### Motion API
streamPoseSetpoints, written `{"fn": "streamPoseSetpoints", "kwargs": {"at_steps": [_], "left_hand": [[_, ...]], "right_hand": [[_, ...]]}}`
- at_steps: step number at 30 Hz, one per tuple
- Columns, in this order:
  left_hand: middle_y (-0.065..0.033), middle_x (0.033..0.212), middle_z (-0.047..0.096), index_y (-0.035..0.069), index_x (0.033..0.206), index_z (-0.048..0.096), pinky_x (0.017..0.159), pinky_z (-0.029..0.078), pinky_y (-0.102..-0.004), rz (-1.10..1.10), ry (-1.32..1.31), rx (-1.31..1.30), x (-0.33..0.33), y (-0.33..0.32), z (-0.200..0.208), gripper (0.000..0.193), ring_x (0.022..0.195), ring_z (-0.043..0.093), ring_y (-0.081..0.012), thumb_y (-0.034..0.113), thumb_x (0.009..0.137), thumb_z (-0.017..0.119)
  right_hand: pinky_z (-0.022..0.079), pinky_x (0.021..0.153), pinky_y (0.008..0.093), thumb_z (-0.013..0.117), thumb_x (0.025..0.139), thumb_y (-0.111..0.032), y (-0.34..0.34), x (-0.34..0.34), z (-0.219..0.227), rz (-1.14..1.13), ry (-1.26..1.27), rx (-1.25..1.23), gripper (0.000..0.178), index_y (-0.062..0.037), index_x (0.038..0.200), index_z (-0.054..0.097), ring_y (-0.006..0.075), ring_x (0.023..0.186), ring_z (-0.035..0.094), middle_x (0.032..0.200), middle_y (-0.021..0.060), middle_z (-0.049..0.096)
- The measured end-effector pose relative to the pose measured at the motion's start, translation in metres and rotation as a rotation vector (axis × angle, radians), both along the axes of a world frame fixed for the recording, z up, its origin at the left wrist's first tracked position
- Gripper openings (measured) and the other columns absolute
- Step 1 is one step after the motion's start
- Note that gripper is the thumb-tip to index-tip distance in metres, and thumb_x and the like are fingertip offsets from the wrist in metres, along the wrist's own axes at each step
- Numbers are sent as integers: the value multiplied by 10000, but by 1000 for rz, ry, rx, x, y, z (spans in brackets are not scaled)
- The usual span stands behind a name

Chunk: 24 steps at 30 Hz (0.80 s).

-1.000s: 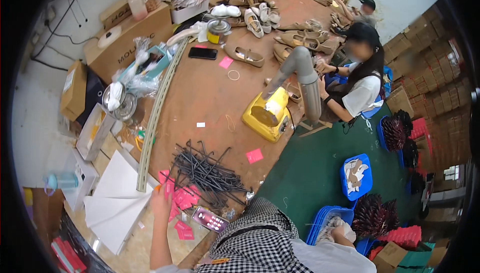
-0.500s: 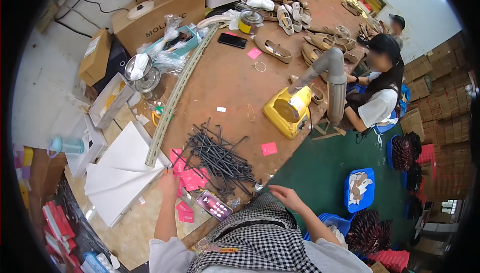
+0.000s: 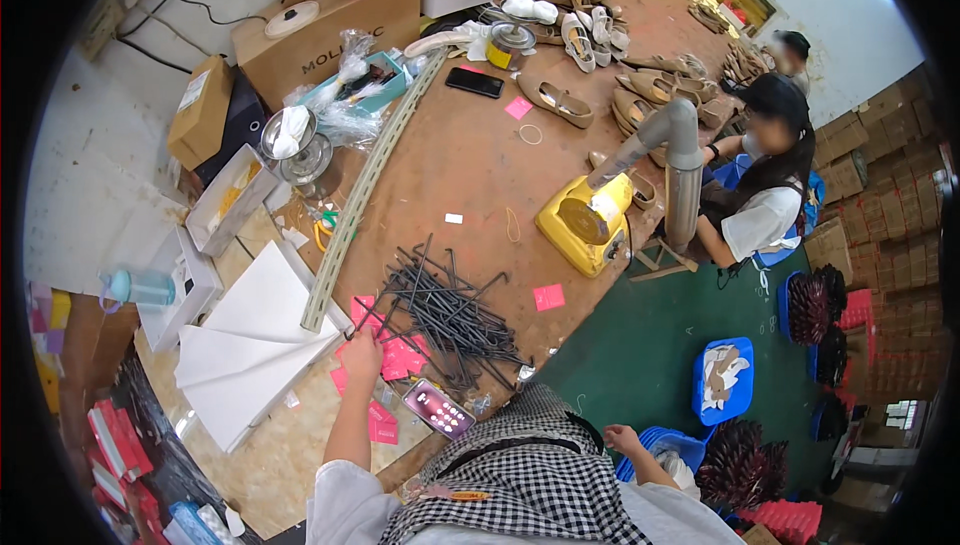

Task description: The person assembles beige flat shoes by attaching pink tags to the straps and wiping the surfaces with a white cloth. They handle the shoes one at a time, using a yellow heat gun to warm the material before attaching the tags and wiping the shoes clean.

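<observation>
While my left hand (image 3: 362, 355) bends down at the left edge of the heap of black rods (image 3: 450, 315), its fingers curled among the pink cards (image 3: 403, 357), I cannot tell whether it grips a card, a rod end or nothing (my own knuckles block the view). My right hand (image 3: 622, 439) hangs beyond the heap's near right side, off the table (image 3: 410, 185), half open and holding nothing that I can see.

Most of the cards lie at the heap's left and near-left edges, overlapping at mixed angles, with one apart on its right. By my judgement much is left to handle, since cards and rods alike lie loose; what counts as done I cannot make out.

The rods cross one another, yet many have their long axis running from the heap's far left to its near right, and some bent ends stick out at its edges. A lit phone (image 3: 438, 408) lies slantwise just on its near side, white sheets (image 3: 250, 340) to its left.
</observation>
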<state>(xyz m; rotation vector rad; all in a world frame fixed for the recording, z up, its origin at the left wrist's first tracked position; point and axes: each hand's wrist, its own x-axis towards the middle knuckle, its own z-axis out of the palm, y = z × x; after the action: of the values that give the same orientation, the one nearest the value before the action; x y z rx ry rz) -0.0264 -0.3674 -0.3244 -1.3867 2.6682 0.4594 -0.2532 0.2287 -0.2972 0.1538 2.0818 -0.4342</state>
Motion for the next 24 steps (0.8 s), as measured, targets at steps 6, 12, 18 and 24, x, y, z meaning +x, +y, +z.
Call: {"fn": "streamPoseSetpoints", "kwargs": {"at_steps": [6,12,18,24], "left_hand": [[-162,817,698,92,901,677,668,545,-491,21,-30,123,-6,2,-5,160,774,690,-351,234,836,644],[-165,798,695,102,901,676,668,536,-502,46,-30,102,-6,9,4,166,774,690,-361,251,861,612],[-185,838,693,97,1128,545,657,543,-505,147,80,-22,-28,-3,24,317,773,687,-382,225,855,643],[-181,853,697,69,926,653,690,548,-492,168,-45,-44,-18,-29,-16,238,793,691,-366,276,816,694]], "right_hand": [[540,771,306,586,893,-224,-18,5,6,125,118,-123,328,-56,1152,697,168,821,700,951,108,741],[527,683,297,551,954,-180,-7,-7,-4,62,30,-328,313,-41,1217,650,165,806,685,961,85,731],[486,607,253,541,979,-170,-3,-21,4,-5,-39,-233,296,-60,1235,640,105,736,662,955,51,733],[507,725,251,538,990,-161,23,-6,-13,62,24,-309,303,-18,1242,628,106,871,652,1053,70,709]]}}
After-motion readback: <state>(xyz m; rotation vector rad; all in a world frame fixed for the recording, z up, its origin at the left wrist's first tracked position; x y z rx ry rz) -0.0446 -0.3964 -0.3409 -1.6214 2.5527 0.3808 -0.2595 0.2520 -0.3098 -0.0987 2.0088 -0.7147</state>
